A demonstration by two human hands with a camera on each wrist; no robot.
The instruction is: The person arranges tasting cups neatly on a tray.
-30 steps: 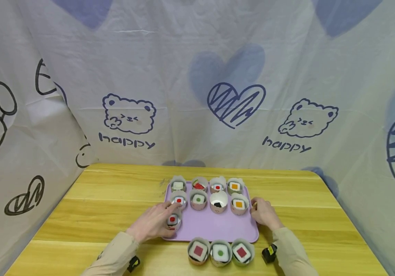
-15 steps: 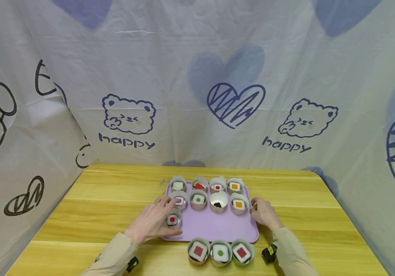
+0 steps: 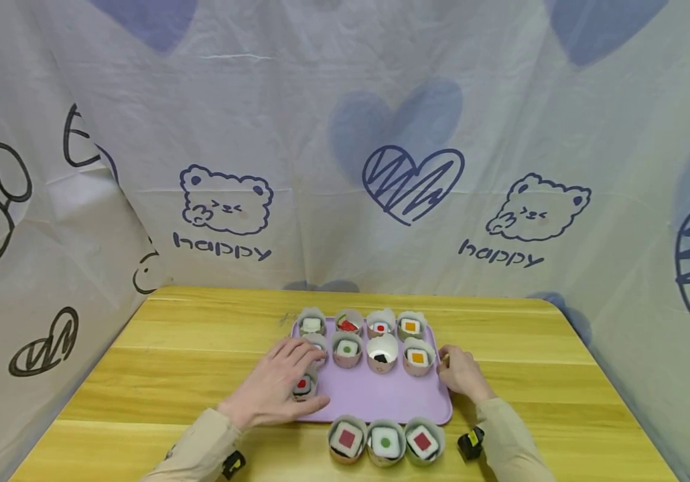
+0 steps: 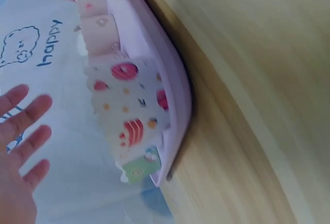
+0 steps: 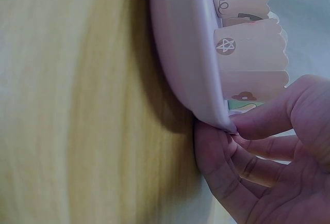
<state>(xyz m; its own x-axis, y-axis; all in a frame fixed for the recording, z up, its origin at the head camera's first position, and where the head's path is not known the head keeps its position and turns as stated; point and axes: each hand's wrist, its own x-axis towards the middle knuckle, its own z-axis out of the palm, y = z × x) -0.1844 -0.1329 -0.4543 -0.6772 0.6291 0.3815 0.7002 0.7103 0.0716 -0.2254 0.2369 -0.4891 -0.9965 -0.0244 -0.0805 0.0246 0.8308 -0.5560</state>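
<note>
A lilac tray (image 3: 378, 396) lies on the table with paper cups on it, each holding a sushi-like piece. My left hand (image 3: 274, 387) is above the tray's left side, its fingers extended and spread, partly hiding a cup with a red-centred piece (image 3: 303, 385) and the cup behind it. In the left wrist view that hand (image 4: 20, 136) is apart from a cup printed with cakes and donuts (image 4: 129, 105). At the tray's right edge, my right hand (image 3: 463, 373) pinches the rim between thumb and fingers, as the right wrist view shows on the tray rim (image 5: 206, 79).
Three more filled cups (image 3: 385, 442) stand in a row at the tray's front edge, on the wooden table (image 3: 562, 375). A printed white cloth (image 3: 321, 167) hangs behind and at the sides. Small black-and-yellow objects (image 3: 471, 443) are by both wrists.
The left hand has shifted slightly up and to the right, its fingers lifting away from the left cups and spreading. The right hand and tray have stayed in place.
</note>
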